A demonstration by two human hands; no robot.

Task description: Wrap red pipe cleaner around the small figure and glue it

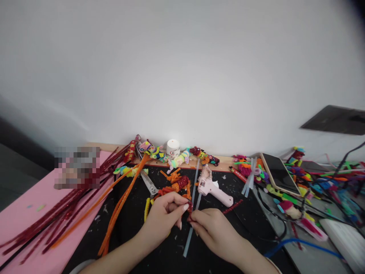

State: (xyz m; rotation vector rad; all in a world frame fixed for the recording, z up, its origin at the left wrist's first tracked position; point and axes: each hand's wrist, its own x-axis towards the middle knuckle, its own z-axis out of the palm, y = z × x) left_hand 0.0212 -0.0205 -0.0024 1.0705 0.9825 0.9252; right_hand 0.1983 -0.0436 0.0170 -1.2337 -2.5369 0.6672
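Observation:
Between the fingertips of my left hand (167, 213) and my right hand (212, 232) is a short piece of red tinsel pipe cleaner (190, 207). Both hands are closed in a pinch on it, low over the black mat (159, 255). Just beyond my left fingers lies a red glittery coil (180, 183) among orange fuzzy pieces (172, 176). A pale pink glue gun (215, 191) rests past my right hand, with a translucent glue stick (187, 240) running beneath my fingers. Scissors (149, 184) lie beyond my left hand.
Long red tinsel stems (67, 211) and orange stems (122, 205) spread over the pink surface (31, 213) on the left. A white tub (173, 148) and fuzzy figures stand along the wall. A phone (279, 173), cables and many coloured pieces crowd the right.

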